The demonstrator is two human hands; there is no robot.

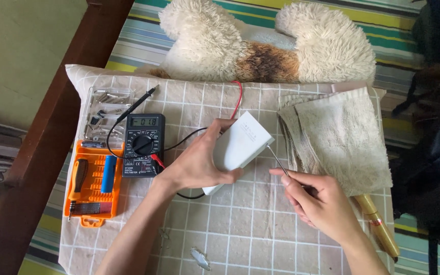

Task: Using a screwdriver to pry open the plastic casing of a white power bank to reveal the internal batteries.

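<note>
Gripping white box (241, 145) in my left hand (199, 165), fingers wrapped round, tilting it above checked cloth (240, 229). My right hand (319, 201) pinching thin metal probe (277, 159), tip touching box edge. Black multimeter (144, 145) lying left, beside orange tool case (93, 183).

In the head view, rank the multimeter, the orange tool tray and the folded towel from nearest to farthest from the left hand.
1. Multimeter: just left of the left hand, which grips a white box.
2. Folded towel: right, beyond the box.
3. Orange tool tray: far left, past the multimeter.
</note>
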